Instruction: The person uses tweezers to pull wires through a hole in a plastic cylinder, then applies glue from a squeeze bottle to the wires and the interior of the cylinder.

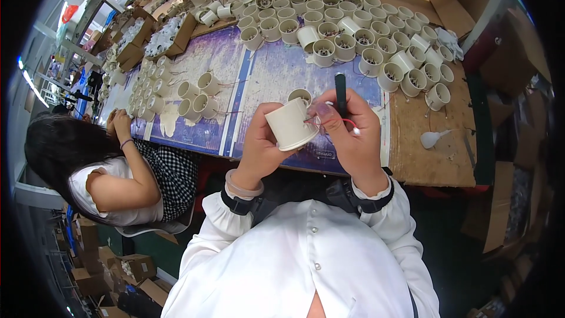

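Observation:
My left hand (260, 141) is wrapped round a cream plastic cylindrical housing (289, 126), holding it tilted above the table. At the housing's right side, my right hand (356, 132) is closed, with thumb and fingers pinched near its edge. A slim dark green tool (340, 91) sticks up from that hand; its working end is hidden. Red wire (347, 121) with a small white connector (356, 131) hangs out by the right thumb. Just behind the held piece stands another cream housing (299, 95) on the table.
Many cream housings (323, 50) with wires inside crowd the table's far side. A smaller group (206, 105) stands left, near a seated co-worker (118, 182). Cardboard boxes (170, 35) of white parts lie far left. A white squeeze bottle (432, 139) lies on bare wood at right.

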### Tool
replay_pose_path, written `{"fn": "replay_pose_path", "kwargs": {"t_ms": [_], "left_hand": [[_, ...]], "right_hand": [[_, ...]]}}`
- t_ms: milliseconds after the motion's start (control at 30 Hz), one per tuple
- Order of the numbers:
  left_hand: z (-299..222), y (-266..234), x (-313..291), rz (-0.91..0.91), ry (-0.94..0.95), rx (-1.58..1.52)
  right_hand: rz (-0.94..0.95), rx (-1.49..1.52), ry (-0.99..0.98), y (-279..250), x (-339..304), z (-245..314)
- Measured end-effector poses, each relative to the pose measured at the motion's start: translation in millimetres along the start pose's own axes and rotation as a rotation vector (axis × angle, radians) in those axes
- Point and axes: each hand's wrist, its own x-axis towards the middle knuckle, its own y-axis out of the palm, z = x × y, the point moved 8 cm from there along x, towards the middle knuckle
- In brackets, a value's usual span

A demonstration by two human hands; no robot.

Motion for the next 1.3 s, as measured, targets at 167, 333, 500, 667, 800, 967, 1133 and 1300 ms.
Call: {"fn": "replay_pose_path", "kwargs": {"t_ms": [167,333,500,667,800,967,1133,1300], "left_hand": [[-2.9,-4.5,-0.6,-0.038,0.049,0.059],[-41.5,1.3,3.5,-0.037,0.457,0.474],[-67.1,10.8,-2.7,0.075,0.631,0.782],[-61.4,9.3,-3.1,0.113,0.58,0.764],[-53.9,0.1,-4.0,0.012,0.591,0.775],[-41.2,0.1,-4.7,0.079,0.516,0.746],[-28.2,1.6,-4.8,0.2,0.351,0.395],[-18.7,6.5,-4.5,0.116,0.118,-0.075]], "right_hand": [[-0.009,-0.032,0.03,0.4,-7.3,-0.7],[-0.007,-0.101,0.082,-6.7,-13.8,-18.3],[0.098,-0.181,0.089,-13.9,-15.6,-26.8],[0.132,-0.305,0.084,-12.1,-19.4,-34.3],[0.082,0.012,0.203,-11.6,-26.7,-57.2],[0.049,0.043,0.126,-4.1,-23.7,-49.6],[-0.015,0.081,0.207,-9.5,-25.8,-56.5],[-0.032,0.09,0.134,-9.5,-29.1,-53.8]]}}
